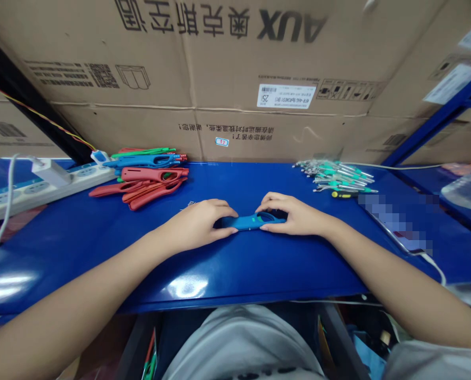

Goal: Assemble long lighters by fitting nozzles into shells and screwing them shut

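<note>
Red, blue and green handle shells (pixel 150 174) lie heaped at left. The left hand (pixel 199 224), part-closed, grips one end of a blue handle shell (pixel 245 223) mid-table; the right hand (pixel 296 215), part-closed, pinches its looped end. Farther right lie metal-and-teal rods (pixel 343 175). The step seems two-handed positioning; the next move calls for coordinated grips.

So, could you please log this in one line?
left hand: gripping blue casing | right hand: gripping same casing | back left: red casings | back right: silver-green parts
</note>
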A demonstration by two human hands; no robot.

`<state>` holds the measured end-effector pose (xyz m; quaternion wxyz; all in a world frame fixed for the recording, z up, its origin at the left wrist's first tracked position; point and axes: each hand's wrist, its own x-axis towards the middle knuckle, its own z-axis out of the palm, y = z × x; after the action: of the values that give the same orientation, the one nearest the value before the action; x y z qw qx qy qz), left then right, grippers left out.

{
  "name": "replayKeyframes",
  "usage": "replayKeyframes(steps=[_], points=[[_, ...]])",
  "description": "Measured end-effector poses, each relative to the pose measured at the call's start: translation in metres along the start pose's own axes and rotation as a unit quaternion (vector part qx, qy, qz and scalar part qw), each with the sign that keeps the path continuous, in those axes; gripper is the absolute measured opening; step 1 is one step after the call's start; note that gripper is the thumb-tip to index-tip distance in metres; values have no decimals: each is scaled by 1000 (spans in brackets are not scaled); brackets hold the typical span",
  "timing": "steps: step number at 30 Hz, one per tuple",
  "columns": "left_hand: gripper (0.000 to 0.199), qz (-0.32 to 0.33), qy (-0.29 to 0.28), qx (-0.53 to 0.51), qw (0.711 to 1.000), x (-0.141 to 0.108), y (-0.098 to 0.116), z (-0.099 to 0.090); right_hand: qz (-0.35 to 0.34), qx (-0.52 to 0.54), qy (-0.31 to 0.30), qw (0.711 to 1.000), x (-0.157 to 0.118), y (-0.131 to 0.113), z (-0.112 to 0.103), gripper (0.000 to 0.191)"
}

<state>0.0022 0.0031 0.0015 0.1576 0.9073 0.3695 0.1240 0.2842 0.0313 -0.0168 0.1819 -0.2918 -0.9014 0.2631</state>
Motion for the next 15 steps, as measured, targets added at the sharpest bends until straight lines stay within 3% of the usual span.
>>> replayKeyframes(steps=[15], points=[[27,5,-2,34,999,1,-2,6,-9,-33,-12,999,-1,0,0,33]])
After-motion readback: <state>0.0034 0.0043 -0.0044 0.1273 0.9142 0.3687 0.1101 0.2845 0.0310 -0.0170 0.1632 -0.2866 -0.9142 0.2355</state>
